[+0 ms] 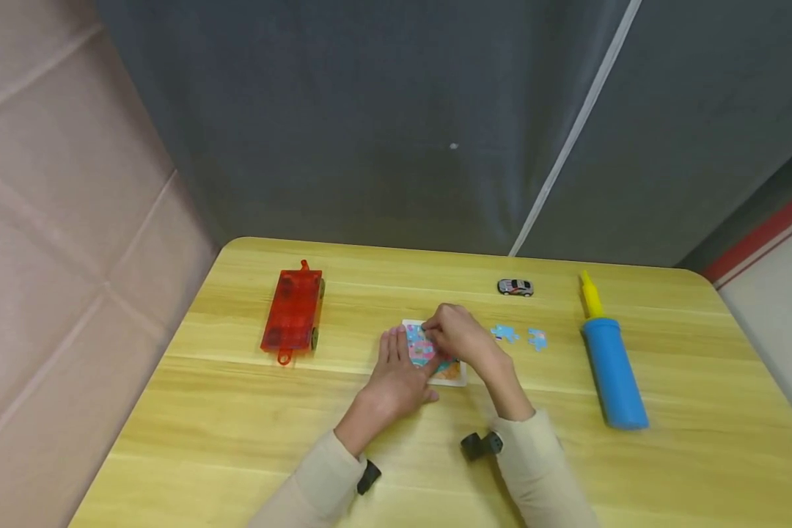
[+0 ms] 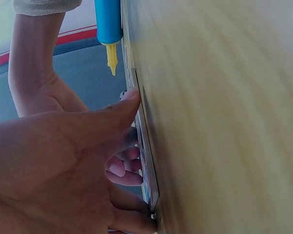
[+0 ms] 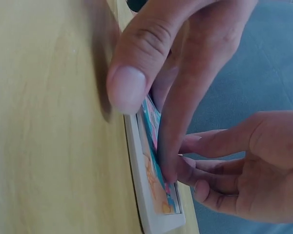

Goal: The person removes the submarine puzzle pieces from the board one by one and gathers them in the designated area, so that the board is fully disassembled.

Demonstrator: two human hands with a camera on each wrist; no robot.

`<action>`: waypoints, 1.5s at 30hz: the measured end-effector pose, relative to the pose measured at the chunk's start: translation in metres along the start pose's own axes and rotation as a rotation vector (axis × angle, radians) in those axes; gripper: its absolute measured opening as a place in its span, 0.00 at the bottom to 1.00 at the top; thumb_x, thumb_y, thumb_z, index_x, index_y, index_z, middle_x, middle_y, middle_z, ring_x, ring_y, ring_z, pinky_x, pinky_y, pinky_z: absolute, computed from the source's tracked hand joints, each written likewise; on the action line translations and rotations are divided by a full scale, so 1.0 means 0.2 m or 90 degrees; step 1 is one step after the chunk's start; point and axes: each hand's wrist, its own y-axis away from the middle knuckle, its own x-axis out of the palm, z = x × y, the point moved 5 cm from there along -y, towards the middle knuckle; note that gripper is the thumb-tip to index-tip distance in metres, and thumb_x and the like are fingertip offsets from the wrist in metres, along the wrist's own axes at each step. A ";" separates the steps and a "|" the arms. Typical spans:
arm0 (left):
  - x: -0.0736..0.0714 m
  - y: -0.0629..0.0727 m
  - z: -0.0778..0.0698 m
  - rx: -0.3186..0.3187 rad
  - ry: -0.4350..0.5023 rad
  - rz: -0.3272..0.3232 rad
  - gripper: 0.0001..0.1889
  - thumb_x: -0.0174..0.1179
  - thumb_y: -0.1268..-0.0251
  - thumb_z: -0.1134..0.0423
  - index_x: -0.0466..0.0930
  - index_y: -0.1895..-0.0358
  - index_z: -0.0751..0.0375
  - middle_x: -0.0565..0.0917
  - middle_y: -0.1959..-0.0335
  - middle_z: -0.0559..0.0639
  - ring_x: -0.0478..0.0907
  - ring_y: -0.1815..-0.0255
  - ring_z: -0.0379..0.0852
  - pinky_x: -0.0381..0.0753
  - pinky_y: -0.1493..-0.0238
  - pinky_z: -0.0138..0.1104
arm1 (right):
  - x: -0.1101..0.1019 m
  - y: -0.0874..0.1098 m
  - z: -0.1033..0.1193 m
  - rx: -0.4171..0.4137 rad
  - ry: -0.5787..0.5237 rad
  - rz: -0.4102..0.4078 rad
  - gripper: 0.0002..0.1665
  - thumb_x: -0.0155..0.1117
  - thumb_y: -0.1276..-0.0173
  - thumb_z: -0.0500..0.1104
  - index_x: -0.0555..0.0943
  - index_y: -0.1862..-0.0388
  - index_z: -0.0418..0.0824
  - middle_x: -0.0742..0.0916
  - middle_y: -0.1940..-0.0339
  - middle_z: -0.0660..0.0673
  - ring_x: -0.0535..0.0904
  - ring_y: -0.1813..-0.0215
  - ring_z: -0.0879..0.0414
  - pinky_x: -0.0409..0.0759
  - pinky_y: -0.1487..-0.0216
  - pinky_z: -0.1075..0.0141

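Observation:
A small jigsaw puzzle [image 1: 449, 374] in a white-edged tray lies on the table, with pink, blue and orange artwork. My left hand [image 1: 399, 378] rests over its left side, fingers extended. In the right wrist view the left index finger [image 3: 173, 136] touches the puzzle near its edge, and the left thumb [image 3: 129, 87] lies beside the tray. From the right, my right hand [image 1: 458, 334] reaches over the puzzle's upper part, fingers bent and fingertips at its surface. I cannot tell whether a piece is between them. Two loose blue puzzle pieces [image 1: 504, 334] lie right of the tray.
A red translucent toy wagon [image 1: 293, 312] stands at the left. Behind the loose pieces sits a small silver toy car [image 1: 515, 287]. A blue hand pump [image 1: 615, 374] with a yellow nozzle lies at the right. A dark partition [image 1: 369, 147] rises beyond the table's far edge.

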 end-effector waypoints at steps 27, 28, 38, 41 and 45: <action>0.01 0.00 -0.01 0.013 0.011 -0.036 0.35 0.61 0.16 0.44 0.63 0.12 0.40 0.52 0.15 0.82 0.45 0.09 0.74 0.47 0.10 0.61 | 0.07 0.01 0.05 0.125 0.078 -0.130 0.05 0.66 0.23 0.29 0.88 0.53 0.31 0.86 0.56 0.38 0.84 0.56 0.45 0.89 0.53 0.51; 0.01 0.00 -0.01 0.010 0.009 -0.037 0.35 0.61 0.16 0.44 0.64 0.12 0.40 0.53 0.15 0.82 0.46 0.09 0.74 0.48 0.10 0.61 | 0.07 0.01 0.05 0.128 0.076 -0.126 0.05 0.67 0.23 0.29 0.88 0.53 0.31 0.86 0.56 0.38 0.84 0.57 0.45 0.89 0.54 0.51; -0.01 0.01 0.00 0.002 -0.010 -0.034 0.35 0.60 0.16 0.43 0.65 0.12 0.41 0.52 0.15 0.83 0.46 0.09 0.73 0.49 0.10 0.60 | 0.08 -0.01 0.07 0.136 0.050 -0.127 0.03 0.68 0.22 0.30 0.86 0.53 0.32 0.86 0.55 0.38 0.84 0.55 0.46 0.88 0.50 0.52; -0.01 0.01 0.00 0.004 -0.004 -0.034 0.35 0.60 0.16 0.44 0.65 0.12 0.41 0.52 0.15 0.83 0.46 0.09 0.73 0.49 0.10 0.60 | 0.08 -0.01 0.07 0.131 0.050 -0.141 0.03 0.66 0.22 0.29 0.86 0.55 0.32 0.87 0.57 0.39 0.84 0.57 0.48 0.88 0.52 0.54; 0.00 0.00 0.00 0.003 0.005 -0.026 0.35 0.59 0.15 0.44 0.62 0.11 0.40 0.50 0.14 0.82 0.44 0.09 0.72 0.47 0.09 0.59 | 0.07 -0.01 0.06 0.119 0.033 -0.158 0.04 0.65 0.22 0.28 0.87 0.58 0.32 0.88 0.62 0.40 0.82 0.62 0.50 0.87 0.57 0.57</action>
